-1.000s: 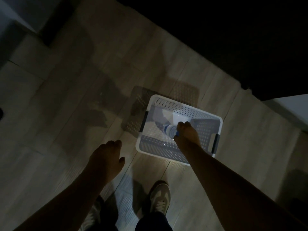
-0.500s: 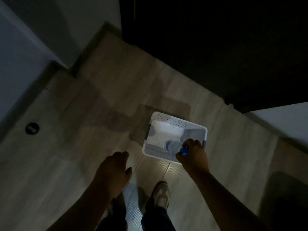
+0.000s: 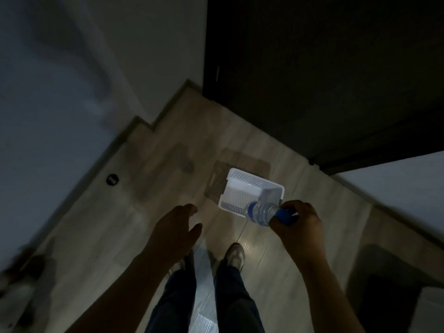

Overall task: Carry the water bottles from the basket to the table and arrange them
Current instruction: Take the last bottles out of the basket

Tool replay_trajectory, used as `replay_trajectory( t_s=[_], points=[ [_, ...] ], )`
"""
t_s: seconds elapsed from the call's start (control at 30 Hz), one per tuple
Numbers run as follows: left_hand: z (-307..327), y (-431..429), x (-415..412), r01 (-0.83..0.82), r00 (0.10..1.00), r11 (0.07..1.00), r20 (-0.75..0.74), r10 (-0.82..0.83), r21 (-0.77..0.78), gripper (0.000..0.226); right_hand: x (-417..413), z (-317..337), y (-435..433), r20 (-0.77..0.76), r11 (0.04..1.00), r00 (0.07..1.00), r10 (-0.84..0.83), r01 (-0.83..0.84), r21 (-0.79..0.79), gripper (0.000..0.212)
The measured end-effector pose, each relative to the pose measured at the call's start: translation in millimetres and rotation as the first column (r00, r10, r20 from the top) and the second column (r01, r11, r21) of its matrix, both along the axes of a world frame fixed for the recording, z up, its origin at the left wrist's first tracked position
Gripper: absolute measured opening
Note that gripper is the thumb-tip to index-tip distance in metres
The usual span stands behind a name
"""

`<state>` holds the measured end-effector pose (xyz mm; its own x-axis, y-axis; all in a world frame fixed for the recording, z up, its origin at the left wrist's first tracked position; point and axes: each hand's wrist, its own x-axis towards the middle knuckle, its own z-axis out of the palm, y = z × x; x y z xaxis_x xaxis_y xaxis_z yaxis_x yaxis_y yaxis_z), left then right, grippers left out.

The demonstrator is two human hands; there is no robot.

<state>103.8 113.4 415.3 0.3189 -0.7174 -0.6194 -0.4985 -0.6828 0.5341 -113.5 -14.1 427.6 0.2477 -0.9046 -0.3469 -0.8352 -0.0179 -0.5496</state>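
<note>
A white perforated plastic basket (image 3: pixel 242 182) stands on the pale wood floor; I see no bottle left inside it. My right hand (image 3: pixel 296 224) grips a clear water bottle (image 3: pixel 260 213) by its blue-capped top, lifted above the basket's near right corner, body pointing left and away. My left hand (image 3: pixel 176 230) hangs in the air to the left of the basket, fingers relaxed and holding nothing. The table is out of view.
The room is dim. A dark door (image 3: pixel 312 68) fills the upper right, pale walls (image 3: pixel 60 80) run along the left. A small round black floor fitting (image 3: pixel 112 180) lies near the left skirting. My legs and shoes (image 3: pixel 236 257) are below the basket. Dark shapes sit at bottom right.
My right hand lifted the bottle out of the basket and up toward me. The view rose and pulled back, so the basket looks smaller and farther.
</note>
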Motion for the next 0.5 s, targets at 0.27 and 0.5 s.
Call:
replay_trajectory(
  t_s=[0.27,0.5],
  points=[
    [114.6,35.7,-12.5,-0.149,0.980,0.986,0.120,0.158,-0.078,0.043,11.6,133.9,17.6,0.090,0.969,0.969,0.229,-0.219,-0.113,0.038],
    [194.2,55.5,-44.9,-0.319,0.907,0.920,0.207,0.366,-0.229,0.042,31.1,228.7,7.8,0.149,0.862,0.849,0.507,-0.501,-0.081,0.037]
  ],
)
